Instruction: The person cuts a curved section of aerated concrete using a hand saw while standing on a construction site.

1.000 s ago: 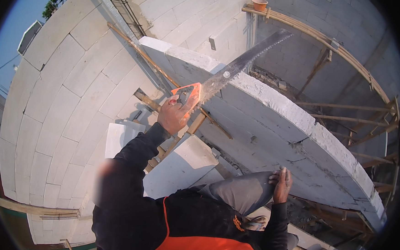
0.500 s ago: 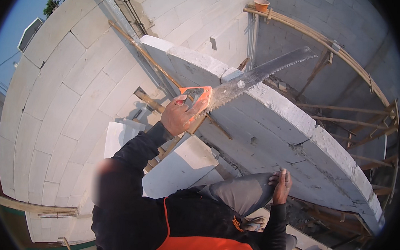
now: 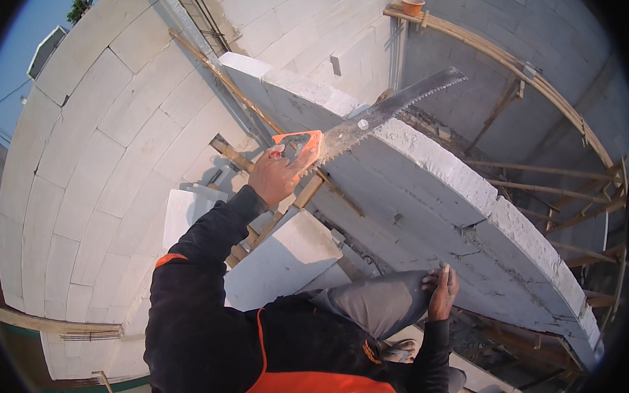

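Observation:
My left hand (image 3: pixel 275 177) grips the orange handle of a hand saw (image 3: pixel 377 117). Its long toothed blade points up and to the right, across the top edge of a white block wall (image 3: pixel 444 197) in front of me. My right hand (image 3: pixel 442 292) rests on my knee in grey trousers (image 3: pixel 376 305), holding nothing, close under the wall's side. Black sleeves and an orange vest fill the lower middle.
A loose white block (image 3: pixel 282 259) lies below the saw hand, among wooden scaffold poles (image 3: pixel 230 155). Curved bamboo poles (image 3: pixel 510 64) run along the right. A tall white block wall (image 3: pixel 92 183) fills the left. An orange pot (image 3: pixel 412 4) sits at the top.
The saw blade has tilted down flatter over the wall top, sliding right and then back a little with my left hand. My right hand has stayed on the knee.

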